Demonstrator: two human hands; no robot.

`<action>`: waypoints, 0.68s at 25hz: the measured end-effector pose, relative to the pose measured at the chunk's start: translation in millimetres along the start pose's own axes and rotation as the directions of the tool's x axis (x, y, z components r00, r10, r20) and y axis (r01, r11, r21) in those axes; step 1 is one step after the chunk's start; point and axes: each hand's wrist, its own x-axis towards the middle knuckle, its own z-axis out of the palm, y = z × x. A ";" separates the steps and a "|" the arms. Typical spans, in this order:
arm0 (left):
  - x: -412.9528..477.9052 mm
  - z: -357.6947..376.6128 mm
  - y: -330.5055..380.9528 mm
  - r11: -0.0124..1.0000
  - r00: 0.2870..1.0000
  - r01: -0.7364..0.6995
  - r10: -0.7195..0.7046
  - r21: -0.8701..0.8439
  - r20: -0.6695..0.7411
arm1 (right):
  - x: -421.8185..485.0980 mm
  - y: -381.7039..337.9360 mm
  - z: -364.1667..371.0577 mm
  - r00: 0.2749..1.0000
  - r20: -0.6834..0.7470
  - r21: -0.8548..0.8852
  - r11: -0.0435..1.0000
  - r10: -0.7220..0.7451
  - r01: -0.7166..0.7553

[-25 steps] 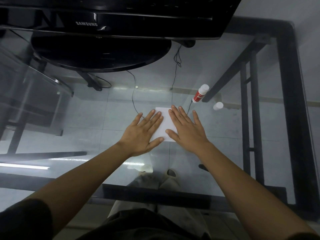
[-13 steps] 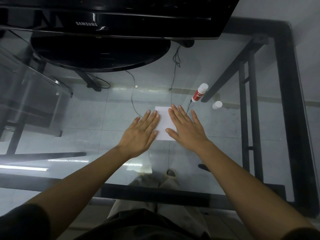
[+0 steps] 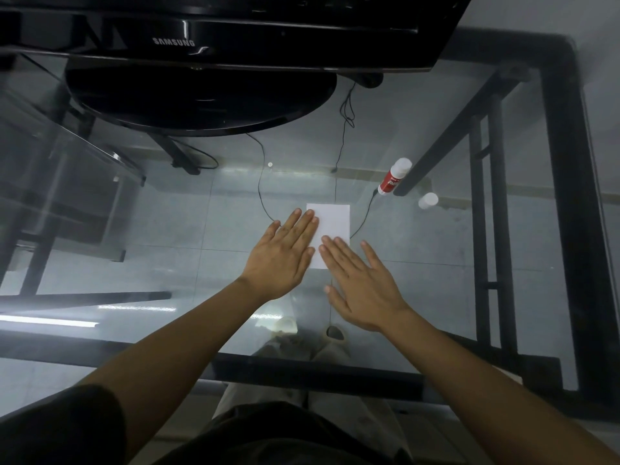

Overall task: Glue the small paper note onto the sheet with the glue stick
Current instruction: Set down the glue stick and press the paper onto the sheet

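Note:
A white paper sheet (image 3: 332, 223) lies flat on the glass table (image 3: 436, 263). I cannot tell the small note apart from it. My left hand (image 3: 285, 256) lies flat with spread fingers on the sheet's left edge. My right hand (image 3: 362, 283) is flat and open, fingertips over the sheet's lower right corner, palm on the glass nearer to me. The red-and-white glue stick (image 3: 393, 176) lies on its side beyond the sheet to the right. Its white cap (image 3: 428, 200) stands apart, further right.
A black Samsung monitor (image 3: 201, 45) on a round base (image 3: 201, 99) fills the far side of the table. Thin black cables (image 3: 260, 193) run under the glass. The black table frame (image 3: 567, 196) borders the right and near edges.
My right hand has slid back toward me off most of the sheet, uncovering its upper right part. My left hand has shifted slightly left and stays flat on the sheet's edge.

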 end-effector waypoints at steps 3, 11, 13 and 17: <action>1.5 0.3 -1.4 1.000 1.000 0.005 -0.005 -0.001 0.000 | -14.8 18.5 -2.4 0.999 0.004 -0.020 0.999 0.048 -0.048; 0.4 -0.4 -0.3 1.000 1.000 -0.010 0.010 0.003 -0.009 | 7.1 23.8 -8.3 0.999 0.034 0.043 0.999 -0.023 0.021; 0.2 -1.7 -0.7 1.000 1.000 -0.004 0.004 0.004 -0.006 | 1.0 34.6 -6.9 0.999 0.035 0.020 1.000 -0.005 0.004; -0.2 -2.3 1.7 1.000 1.000 -0.002 0.002 0.000 -0.021 | 4.3 34.7 -9.3 0.995 0.009 0.082 0.992 0.100 -0.100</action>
